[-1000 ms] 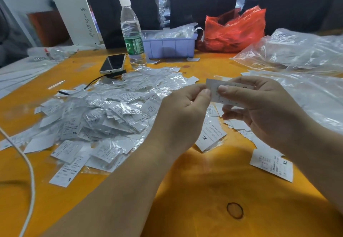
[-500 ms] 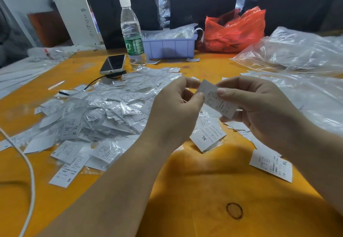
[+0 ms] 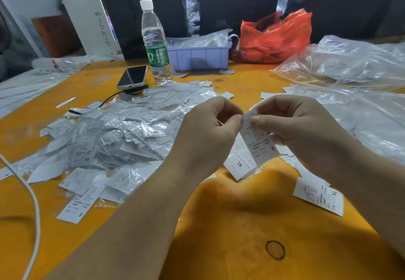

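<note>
Label (image 3: 256, 146) — level before, now upright, top edge between left hand (image 3: 205, 132) and right hand (image 3: 302, 126).

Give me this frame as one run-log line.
label: size S, hangs above table | left hand: pinches its top edge | right hand: pinches its top edge | pile of bagged labels: on table, left of hands

A water bottle (image 3: 155, 45) is stood beside a phone (image 3: 132, 79); a lilac bin (image 3: 198, 57) and red bag (image 3: 275, 38) are set behind.

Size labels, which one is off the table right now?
The S label, pinched at its top by the left hand and right hand; the other labels lie on the table.
</note>
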